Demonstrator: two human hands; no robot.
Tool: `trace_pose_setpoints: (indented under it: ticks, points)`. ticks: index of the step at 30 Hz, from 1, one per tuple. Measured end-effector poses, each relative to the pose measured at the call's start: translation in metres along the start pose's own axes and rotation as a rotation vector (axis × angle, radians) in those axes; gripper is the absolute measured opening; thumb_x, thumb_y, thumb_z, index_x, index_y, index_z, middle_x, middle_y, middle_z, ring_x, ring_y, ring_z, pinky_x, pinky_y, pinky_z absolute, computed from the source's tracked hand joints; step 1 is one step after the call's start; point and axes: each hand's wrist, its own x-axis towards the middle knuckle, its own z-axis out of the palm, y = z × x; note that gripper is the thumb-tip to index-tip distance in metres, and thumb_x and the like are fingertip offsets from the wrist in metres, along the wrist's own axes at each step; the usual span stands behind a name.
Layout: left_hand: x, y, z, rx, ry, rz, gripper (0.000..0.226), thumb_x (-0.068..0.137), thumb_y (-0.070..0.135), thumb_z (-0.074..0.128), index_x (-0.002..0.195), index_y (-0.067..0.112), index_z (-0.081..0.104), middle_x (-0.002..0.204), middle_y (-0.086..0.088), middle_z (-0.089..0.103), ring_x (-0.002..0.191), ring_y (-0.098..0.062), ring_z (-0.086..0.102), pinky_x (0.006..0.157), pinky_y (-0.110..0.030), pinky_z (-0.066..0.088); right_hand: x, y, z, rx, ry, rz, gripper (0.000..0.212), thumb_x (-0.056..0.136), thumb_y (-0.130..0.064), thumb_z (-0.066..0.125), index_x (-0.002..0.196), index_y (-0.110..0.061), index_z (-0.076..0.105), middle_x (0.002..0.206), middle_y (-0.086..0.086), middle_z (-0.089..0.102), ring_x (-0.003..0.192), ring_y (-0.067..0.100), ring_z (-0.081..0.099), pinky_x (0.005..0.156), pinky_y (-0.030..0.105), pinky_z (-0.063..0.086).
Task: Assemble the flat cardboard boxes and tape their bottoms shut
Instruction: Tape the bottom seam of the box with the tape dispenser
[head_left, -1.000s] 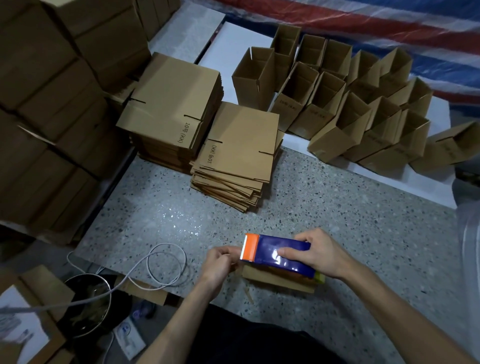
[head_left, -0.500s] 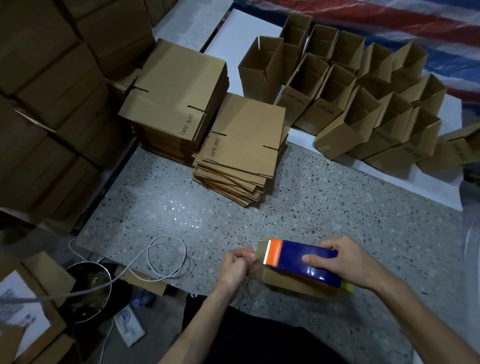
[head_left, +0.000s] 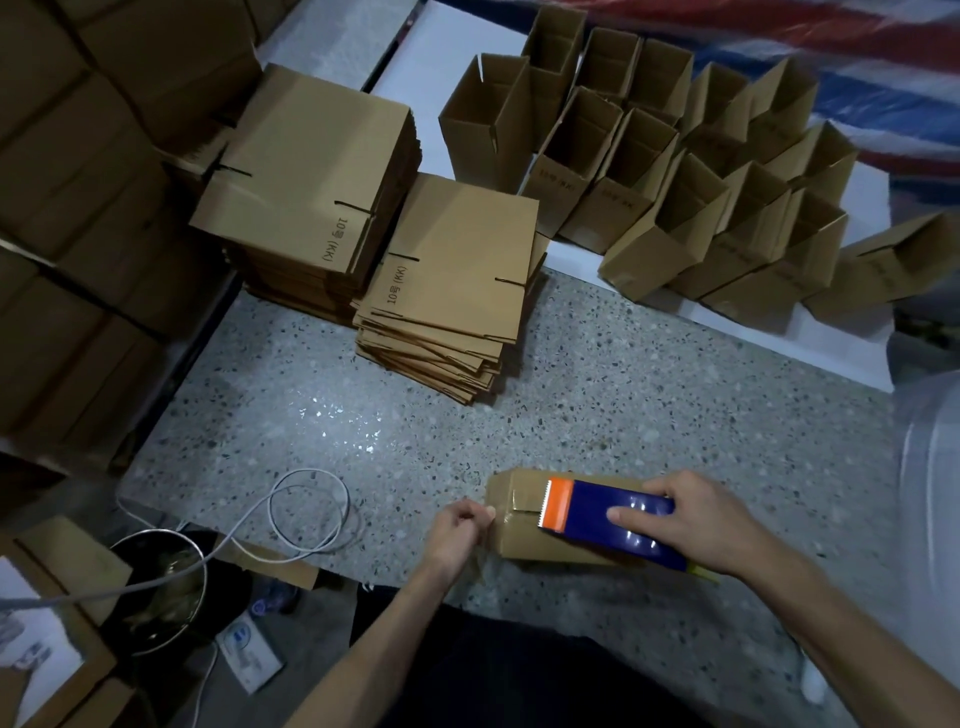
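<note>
A small cardboard box (head_left: 524, 535) lies on the speckled table (head_left: 623, 405) near its front edge. On top of it sits a blue tape dispenser with an orange toothed end (head_left: 602, 517), and my right hand (head_left: 691, 519) grips that dispenser from the right. My left hand (head_left: 460, 530) is at the box's left end with fingers curled, pinching what looks like the tape end against the cardboard. Two stacks of flat boxes stand behind: a tall one (head_left: 311, 176) and a lower one (head_left: 457, 270).
Several assembled open boxes (head_left: 649, 171) stand in rows on a white sheet at the back right. Large brown cartons (head_left: 78, 182) fill the left side. A white cable (head_left: 306, 514) loops over the table's front-left edge above a dark bin (head_left: 156, 587).
The box and dispenser have shifted right on the table, and the dispenser has slid right along the box top, baring more cardboard at the left end. My left hand stays at that end.
</note>
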Motion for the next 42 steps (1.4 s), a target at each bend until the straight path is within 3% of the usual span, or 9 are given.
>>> trace_pose_setpoints:
  ticks: [6, 10, 15, 19, 22, 26, 29, 34, 42]
  points:
    - [-0.009, 0.001, -0.020, 0.341, 0.008, 0.026, 0.033, 0.087, 0.033, 0.076, 0.085, 0.013, 0.050, 0.077, 0.003, 0.057, 0.071, -0.009, 0.052, 0.060, -0.019, 0.042, 0.002, -0.004, 0.000, -0.046, 0.016, 0.032, 0.043, 0.081, -0.065, 0.068, 0.064, -0.026, 0.066, 0.047, -0.013, 0.056, 0.051, 0.001, 0.055, 0.053, 0.028, 0.036]
    - [-0.033, 0.015, -0.002, 0.037, -0.018, 0.295, 0.028, 0.096, 0.023, 0.065, 0.074, 0.011, 0.054, 0.071, 0.003, 0.056, 0.070, -0.008, 0.051, 0.066, -0.023, 0.041, 0.004, -0.008, 0.001, -0.056, 0.008, 0.047, 0.038, 0.081, -0.065, 0.068, 0.063, -0.032, 0.065, 0.049, -0.014, 0.058, 0.055, -0.002, 0.057, 0.053, 0.026, 0.036]
    - [-0.028, 0.038, 0.012, 0.152, -0.168, 0.234, 0.028, 0.094, 0.012, 0.065, 0.074, 0.015, 0.046, 0.073, 0.005, 0.052, 0.068, -0.006, 0.049, 0.058, -0.013, 0.037, 0.005, -0.003, 0.005, -0.031, 0.022, 0.049, 0.037, 0.079, -0.066, 0.068, 0.071, -0.030, 0.071, 0.059, -0.008, 0.064, 0.063, 0.006, 0.062, 0.061, 0.027, 0.045]
    - [-0.016, 0.057, 0.004, 0.331, -0.265, 0.154, 0.019, 0.097, 0.030, 0.061, 0.078, 0.026, 0.058, 0.076, 0.014, 0.063, 0.068, 0.007, 0.059, 0.055, -0.005, 0.039, 0.008, -0.003, 0.003, 0.025, 0.001, 0.041, 0.030, 0.079, -0.066, 0.069, 0.060, -0.042, 0.066, 0.058, -0.011, 0.063, 0.061, 0.004, 0.062, 0.057, 0.025, 0.040]
    - [-0.019, 0.051, 0.000, 0.281, -0.277, 0.071, 0.024, 0.094, 0.050, 0.060, 0.085, 0.028, 0.057, 0.086, 0.014, 0.066, 0.078, 0.003, 0.061, 0.065, -0.012, 0.043, 0.011, -0.005, -0.001, 0.035, -0.020, 0.054, 0.044, 0.078, -0.068, 0.068, 0.070, -0.025, 0.069, 0.065, -0.007, 0.067, 0.064, 0.007, 0.064, 0.059, 0.026, 0.046]
    - [-0.016, 0.066, 0.001, 0.412, -0.323, 0.041, 0.020, 0.099, 0.044, 0.053, 0.093, 0.026, 0.058, 0.093, 0.009, 0.062, 0.080, 0.001, 0.058, 0.069, -0.020, 0.040, 0.013, -0.006, -0.001, 0.017, -0.018, 0.051, 0.052, 0.077, -0.070, 0.068, 0.074, -0.019, 0.071, 0.070, -0.003, 0.070, 0.069, 0.012, 0.067, 0.069, 0.029, 0.053]
    - [-0.021, 0.072, 0.012, 0.401, -0.275, 0.051, 0.040, 0.085, 0.051, 0.061, 0.101, 0.019, 0.043, 0.104, 0.001, 0.054, 0.089, -0.007, 0.055, 0.066, -0.020, 0.042, 0.013, -0.004, -0.002, 0.008, 0.005, 0.043, 0.052, 0.076, -0.070, 0.069, 0.062, -0.020, 0.063, 0.058, -0.009, 0.061, 0.059, 0.007, 0.059, 0.056, 0.026, 0.041]
    - [-0.031, 0.057, 0.007, 0.141, -0.260, 0.089, 0.069, 0.092, 0.036, 0.068, 0.149, 0.034, 0.028, 0.144, 0.006, 0.036, 0.129, -0.021, 0.050, 0.075, -0.028, 0.054, 0.013, 0.000, 0.000, 0.048, -0.022, 0.021, 0.049, 0.074, -0.073, 0.067, 0.075, -0.024, 0.073, 0.065, -0.010, 0.067, 0.063, 0.005, 0.062, 0.057, 0.024, 0.041]
    - [-0.025, 0.053, 0.011, 0.121, -0.299, 0.204, 0.039, 0.095, 0.020, 0.067, 0.132, 0.030, 0.057, 0.132, -0.005, 0.061, 0.099, -0.017, 0.071, 0.067, -0.025, 0.057, 0.010, 0.026, -0.013, 0.111, -0.062, -0.021, 0.050, 0.074, -0.071, 0.070, 0.067, -0.022, 0.071, 0.055, -0.010, 0.062, 0.052, 0.006, 0.056, 0.054, 0.027, 0.039]
